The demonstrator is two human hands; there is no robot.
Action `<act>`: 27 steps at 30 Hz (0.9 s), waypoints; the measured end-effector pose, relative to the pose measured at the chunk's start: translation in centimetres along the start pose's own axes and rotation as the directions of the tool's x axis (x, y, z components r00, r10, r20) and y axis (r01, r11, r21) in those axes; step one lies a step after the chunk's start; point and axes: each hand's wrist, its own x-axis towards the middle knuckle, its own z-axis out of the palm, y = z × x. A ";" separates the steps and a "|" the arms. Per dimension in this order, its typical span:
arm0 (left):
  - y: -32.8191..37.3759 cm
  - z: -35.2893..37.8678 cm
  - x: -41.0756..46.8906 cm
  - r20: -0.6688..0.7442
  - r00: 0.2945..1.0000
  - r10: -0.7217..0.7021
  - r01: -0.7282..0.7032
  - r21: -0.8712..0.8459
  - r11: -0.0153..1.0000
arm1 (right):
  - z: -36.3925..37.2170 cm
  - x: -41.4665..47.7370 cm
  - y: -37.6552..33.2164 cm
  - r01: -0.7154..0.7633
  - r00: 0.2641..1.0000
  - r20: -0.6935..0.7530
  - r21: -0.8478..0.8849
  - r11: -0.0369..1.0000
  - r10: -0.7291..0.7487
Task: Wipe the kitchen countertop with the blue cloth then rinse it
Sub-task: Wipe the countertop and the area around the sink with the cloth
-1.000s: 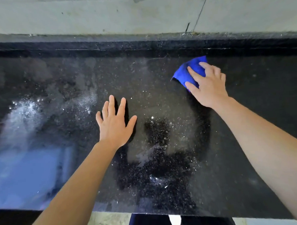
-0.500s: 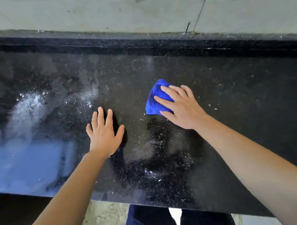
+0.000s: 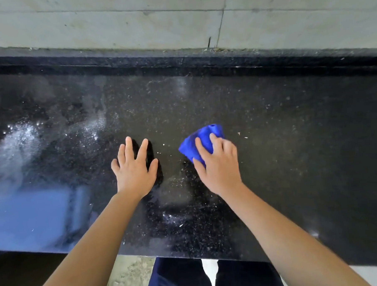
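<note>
The right fingers (image 3: 201, 147) bend over the bunched blue cloth (image 3: 206, 132), thumb at its near edge. So the right hand (image 3: 220, 167) holds it down on the dark speckled desk (image 3: 291, 138), near the middle. Just beside it, not touching, the left hand (image 3: 134, 171) lies flat, fingers spread wide. White dust (image 3: 21, 137) streaks the desk's left part, and a pale wall (image 3: 113, 23) runs behind.
</note>
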 end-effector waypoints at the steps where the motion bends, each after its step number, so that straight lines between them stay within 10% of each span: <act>1: 0.5 0.0 0.0 0.009 1.000 -0.013 0.013 0.001 1.000 | 0.0 -1.2 -0.3 0.085 0.995 0.046 0.030 0.996 -0.086; 6: 1.0 -0.2 0.2 0.110 0.994 -0.024 0.018 0.053 0.998 | -1.3 1.6 9.5 0.362 0.932 -0.024 -0.032 0.932 -0.363; 11: 1.1 0.0 -0.1 0.138 0.990 -0.027 0.018 0.072 0.997 | -4.4 8.2 22.0 -0.279 0.960 -0.010 -0.094 0.956 0.279; 14: 1.1 0.0 0.1 0.122 0.991 -0.049 0.041 0.063 0.997 | -4.2 8.2 20.2 -0.420 0.907 -0.030 -0.079 0.904 0.419; 23: 3.9 0.9 -2.2 0.057 0.984 -0.170 0.170 0.012 0.985 | -1.6 -5.1 6.1 0.294 0.954 0.022 0.133 0.946 -0.300; 27: 3.2 0.9 -1.7 0.139 0.978 -0.157 0.157 0.013 0.987 | -2.2 -1.7 13.9 0.206 0.978 -0.031 0.071 0.976 -0.204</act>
